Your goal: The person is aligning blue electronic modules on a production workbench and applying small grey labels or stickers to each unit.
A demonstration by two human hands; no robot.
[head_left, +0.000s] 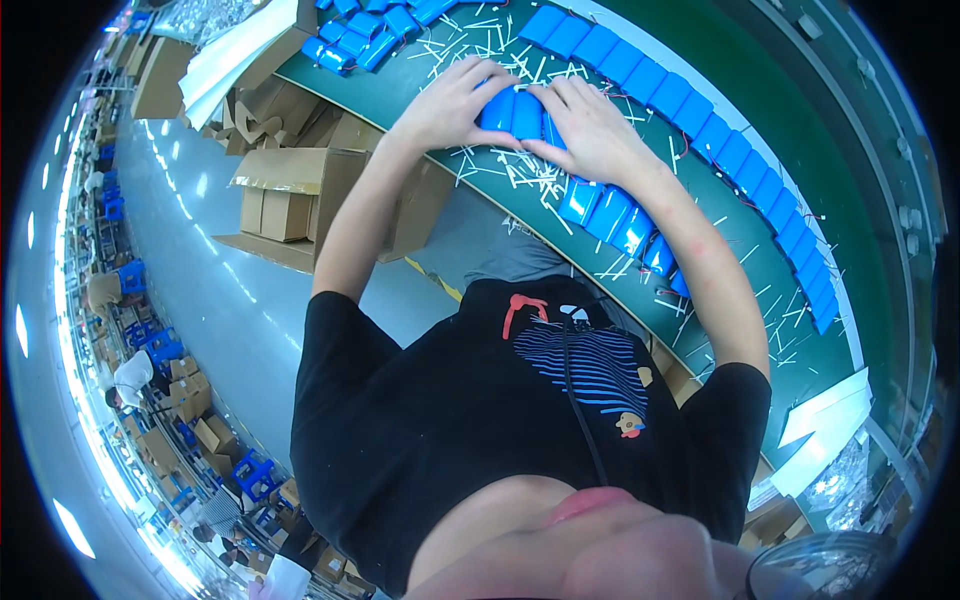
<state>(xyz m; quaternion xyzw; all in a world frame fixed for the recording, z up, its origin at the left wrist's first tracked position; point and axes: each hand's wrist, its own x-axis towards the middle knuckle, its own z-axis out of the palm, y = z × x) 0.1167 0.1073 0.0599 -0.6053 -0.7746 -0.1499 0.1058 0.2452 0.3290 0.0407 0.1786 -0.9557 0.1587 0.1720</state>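
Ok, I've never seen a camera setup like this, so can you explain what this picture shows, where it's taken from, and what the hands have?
There's no machine doing the handling here, just a person's bare hands. The single picture comes from a wide fisheye camera on their head, looking down, so straight edges bend and their black T-shirt shows below.

The left hand and right hand grip a small group of blue packs between them, thumbs on the near side. I can't tell whether it's lifted.

On the green table lie scattered thin white strips, a long curved row of blue packs, a shorter row by the right forearm, and a loose pile toward the upper left.
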